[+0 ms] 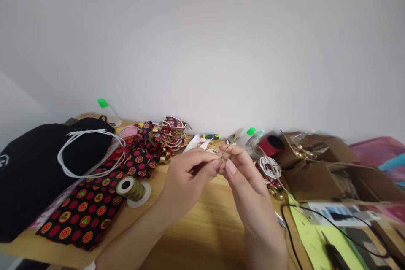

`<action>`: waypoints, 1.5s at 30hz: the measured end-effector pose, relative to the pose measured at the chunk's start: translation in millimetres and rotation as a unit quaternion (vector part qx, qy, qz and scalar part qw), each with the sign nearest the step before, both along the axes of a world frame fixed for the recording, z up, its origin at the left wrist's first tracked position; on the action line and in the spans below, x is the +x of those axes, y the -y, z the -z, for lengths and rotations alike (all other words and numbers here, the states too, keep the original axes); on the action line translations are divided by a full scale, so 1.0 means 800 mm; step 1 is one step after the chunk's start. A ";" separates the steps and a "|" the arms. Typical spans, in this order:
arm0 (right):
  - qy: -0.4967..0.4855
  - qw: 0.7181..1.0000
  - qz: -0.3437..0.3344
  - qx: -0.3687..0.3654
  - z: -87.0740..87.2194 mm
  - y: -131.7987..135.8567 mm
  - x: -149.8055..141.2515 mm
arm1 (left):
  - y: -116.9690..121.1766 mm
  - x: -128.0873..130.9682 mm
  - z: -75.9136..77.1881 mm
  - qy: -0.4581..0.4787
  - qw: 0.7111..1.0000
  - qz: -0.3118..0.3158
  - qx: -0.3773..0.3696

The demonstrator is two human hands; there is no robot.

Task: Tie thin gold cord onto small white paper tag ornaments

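Observation:
Over the wooden table (205,219), my left hand (190,173) and my right hand (247,181) meet at the fingertips. Both pinch a thin twisted olive-green cord (225,152), a short piece of which rises above the fingers. The rest of the cord is hidden behind my fingers. Left of my left hand, a spool of olive cord (134,190) lies tipped on its side. An octagonal white charm with a dark figure (270,167) and gold bells (278,192) lie just beyond my right hand.
At left, patterned black fabric (85,215), a coiled white cord (68,168) and a black bag (28,177) are spread out. A pile of charms (172,135) stands behind. Cardboard boxes (311,181), a black cable (297,253) and a black-handled tool (335,257) on yellow paper (306,236) occupy the right.

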State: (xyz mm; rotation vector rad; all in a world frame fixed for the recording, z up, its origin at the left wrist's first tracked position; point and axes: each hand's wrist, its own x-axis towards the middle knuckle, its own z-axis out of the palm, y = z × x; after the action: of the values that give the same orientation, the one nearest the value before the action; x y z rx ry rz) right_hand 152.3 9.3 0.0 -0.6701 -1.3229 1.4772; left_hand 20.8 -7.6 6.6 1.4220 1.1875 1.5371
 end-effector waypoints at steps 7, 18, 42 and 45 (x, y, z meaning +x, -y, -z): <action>0.054 0.998 0.026 0.019 -0.001 -0.002 -0.006 | -0.001 0.003 0.006 -0.020 0.999 -0.032 0.016; -0.005 0.994 0.112 0.001 0.013 -0.012 -0.013 | 0.000 0.005 0.006 -0.067 0.996 -0.056 0.022; -0.058 0.990 0.003 -0.125 -0.004 -0.014 -0.004 | -0.004 0.001 0.000 0.041 0.994 0.072 -0.078; -0.071 0.989 -0.001 -0.129 -0.003 -0.015 -0.005 | -0.005 -0.001 0.002 0.046 0.992 0.082 -0.087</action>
State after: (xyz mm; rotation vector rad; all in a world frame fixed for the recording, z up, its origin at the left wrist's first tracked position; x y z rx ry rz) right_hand 148.7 21.2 2.3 -0.7153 -1.0336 1.6826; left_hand 20.3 -3.7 5.3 1.2857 1.0927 1.3394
